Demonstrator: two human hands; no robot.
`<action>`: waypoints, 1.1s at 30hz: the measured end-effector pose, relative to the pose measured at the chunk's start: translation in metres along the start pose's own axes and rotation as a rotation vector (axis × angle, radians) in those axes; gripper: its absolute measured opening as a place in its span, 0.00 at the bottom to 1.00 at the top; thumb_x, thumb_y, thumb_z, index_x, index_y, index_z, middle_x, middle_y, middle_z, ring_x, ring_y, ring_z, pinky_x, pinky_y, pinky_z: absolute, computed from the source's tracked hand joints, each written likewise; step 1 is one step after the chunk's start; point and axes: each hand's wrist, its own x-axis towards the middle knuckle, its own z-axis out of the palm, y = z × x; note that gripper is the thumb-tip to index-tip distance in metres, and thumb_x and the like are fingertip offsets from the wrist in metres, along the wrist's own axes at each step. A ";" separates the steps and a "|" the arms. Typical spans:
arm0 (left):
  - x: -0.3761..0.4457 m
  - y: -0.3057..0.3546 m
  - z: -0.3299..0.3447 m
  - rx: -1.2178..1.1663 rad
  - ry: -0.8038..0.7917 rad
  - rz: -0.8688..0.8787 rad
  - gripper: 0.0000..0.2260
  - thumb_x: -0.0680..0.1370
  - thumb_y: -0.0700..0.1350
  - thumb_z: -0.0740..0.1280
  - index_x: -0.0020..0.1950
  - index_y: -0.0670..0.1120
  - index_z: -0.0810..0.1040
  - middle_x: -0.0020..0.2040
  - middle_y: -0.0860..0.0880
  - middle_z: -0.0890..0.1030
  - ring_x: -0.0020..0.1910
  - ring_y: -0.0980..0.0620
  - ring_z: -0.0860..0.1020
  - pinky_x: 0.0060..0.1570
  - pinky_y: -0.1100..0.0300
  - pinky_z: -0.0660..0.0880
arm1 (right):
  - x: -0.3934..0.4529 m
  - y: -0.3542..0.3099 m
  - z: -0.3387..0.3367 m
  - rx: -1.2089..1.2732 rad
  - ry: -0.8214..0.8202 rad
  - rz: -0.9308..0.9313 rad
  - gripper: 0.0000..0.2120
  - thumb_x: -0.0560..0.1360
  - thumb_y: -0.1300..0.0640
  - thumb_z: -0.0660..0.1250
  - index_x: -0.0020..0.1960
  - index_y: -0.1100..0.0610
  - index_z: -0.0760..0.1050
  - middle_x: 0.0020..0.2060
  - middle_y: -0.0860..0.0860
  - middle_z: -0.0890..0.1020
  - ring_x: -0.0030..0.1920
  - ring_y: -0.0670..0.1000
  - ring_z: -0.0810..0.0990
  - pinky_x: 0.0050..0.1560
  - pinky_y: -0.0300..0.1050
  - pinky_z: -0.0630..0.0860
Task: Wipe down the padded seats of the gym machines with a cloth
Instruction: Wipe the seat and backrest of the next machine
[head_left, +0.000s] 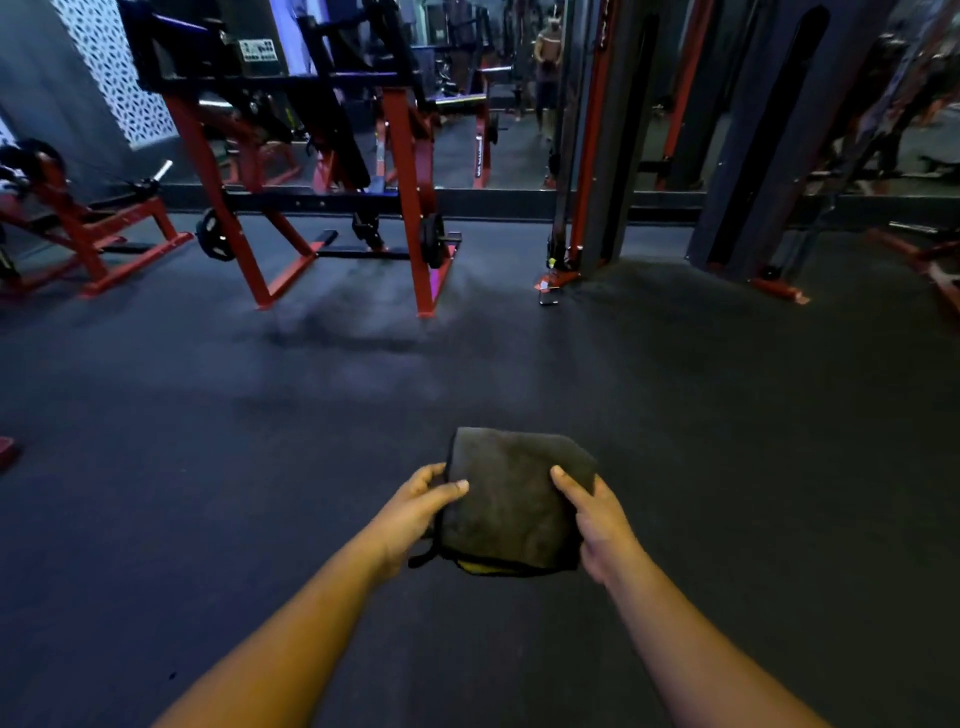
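Dark folded cloth (511, 499) sits low-centre in frame, pinched between left hand (415, 512) and right hand (597, 519), thumbs on top, fingers curled beneath.

Both bare forearms are stretched forward and slightly inward from the bottom of the view, so that the hands are brought close together at its middle. The left hand (415, 512) is held with the thumb laid on top of a folded cloth (511, 499) and the fingers tucked beneath its left edge, so that the cloth is gripped from that side. The right hand (597, 519) is set against the right edge, thumb stretched over the top and fingers curled underneath, the wrist kept nearly straight.
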 end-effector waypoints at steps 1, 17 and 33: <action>0.015 0.008 -0.005 0.002 0.028 0.015 0.17 0.78 0.56 0.73 0.64 0.53 0.78 0.59 0.52 0.85 0.55 0.52 0.85 0.55 0.52 0.82 | 0.018 -0.008 0.006 -0.029 -0.028 -0.029 0.24 0.72 0.52 0.78 0.66 0.56 0.78 0.59 0.56 0.85 0.59 0.58 0.85 0.63 0.65 0.79; 0.297 0.121 -0.090 -0.028 0.312 0.309 0.08 0.81 0.49 0.70 0.59 0.57 0.77 0.56 0.55 0.83 0.56 0.56 0.81 0.52 0.60 0.80 | 0.298 -0.095 0.102 -0.385 0.101 -0.337 0.05 0.76 0.58 0.75 0.47 0.58 0.80 0.40 0.48 0.85 0.43 0.47 0.82 0.44 0.42 0.78; 0.568 0.270 -0.094 0.026 0.244 0.414 0.06 0.86 0.52 0.60 0.59 0.56 0.74 0.56 0.53 0.80 0.56 0.56 0.79 0.50 0.63 0.74 | 0.554 -0.206 0.145 0.015 0.030 -0.255 0.25 0.69 0.44 0.79 0.62 0.51 0.76 0.50 0.48 0.85 0.51 0.47 0.84 0.52 0.48 0.82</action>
